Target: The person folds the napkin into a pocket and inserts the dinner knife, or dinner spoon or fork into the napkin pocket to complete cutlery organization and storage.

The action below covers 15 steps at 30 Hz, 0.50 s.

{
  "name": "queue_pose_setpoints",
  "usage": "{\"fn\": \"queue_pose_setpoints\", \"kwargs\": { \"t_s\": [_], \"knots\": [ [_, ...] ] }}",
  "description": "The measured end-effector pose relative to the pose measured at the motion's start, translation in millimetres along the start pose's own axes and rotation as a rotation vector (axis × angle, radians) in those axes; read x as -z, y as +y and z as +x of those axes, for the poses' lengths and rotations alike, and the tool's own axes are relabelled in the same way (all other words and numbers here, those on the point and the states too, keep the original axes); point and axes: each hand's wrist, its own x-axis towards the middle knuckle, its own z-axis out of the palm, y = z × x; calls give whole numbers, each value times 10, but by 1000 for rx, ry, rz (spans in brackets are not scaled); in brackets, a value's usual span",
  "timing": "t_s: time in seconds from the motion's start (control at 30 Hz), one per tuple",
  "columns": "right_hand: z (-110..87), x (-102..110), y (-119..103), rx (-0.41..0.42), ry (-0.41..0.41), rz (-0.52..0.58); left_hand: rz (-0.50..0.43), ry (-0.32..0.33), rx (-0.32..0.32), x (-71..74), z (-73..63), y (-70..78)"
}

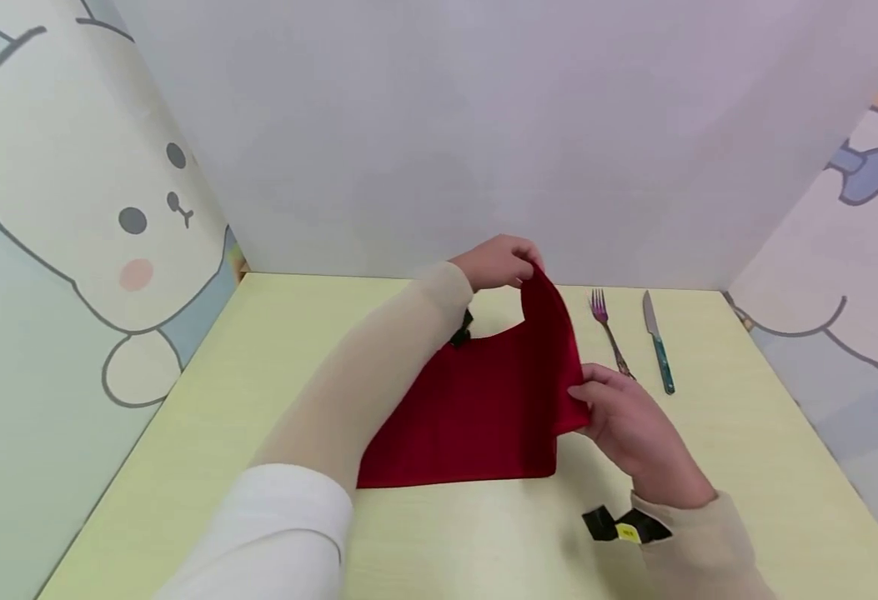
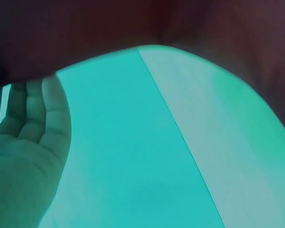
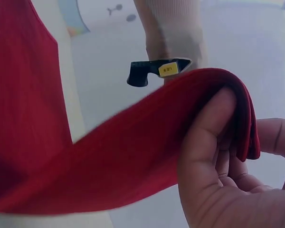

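A red cloth (image 1: 476, 408), like a napkin, lies on the table with its right side lifted and turned over. My left hand (image 1: 497, 262) pinches the far corner of the raised edge. At the near corner of that same edge, my right hand (image 1: 626, 425) grips the cloth between thumb and fingers. In the right wrist view the cloth (image 3: 133, 152) bends over the thumb of the right hand (image 3: 204, 185), its edge doubled. Seen from the left wrist, the fingertips of the left hand (image 2: 31, 147) meet the dark underside of the cloth (image 2: 109, 33).
A fork (image 1: 609, 329) and a knife with a green handle (image 1: 659, 346) lie to the right of the cloth, beyond the right hand. The pale yellow table (image 1: 296, 333) ends at a plain back wall (image 1: 446, 167). Side walls carry cartoon drawings.
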Motion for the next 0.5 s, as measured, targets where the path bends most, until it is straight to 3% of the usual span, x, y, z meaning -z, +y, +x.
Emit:
{"fn": "queue_pose_setpoints", "kwargs": {
  "t_s": [0.1,0.27,0.37,0.5],
  "knots": [
    [100,-168,24,-36,-7,-41,-10,6,36,174,-140,-117],
    [273,-429,152,-106,-21,-105,65,7,143,395,-371,-295],
    [374,-570,277,-138,-30,-130,71,0,213,459,-486,-391],
    [483,-719,494,-181,-40,-151,-2,-21,259,464,-607,-559]
  ]
}}
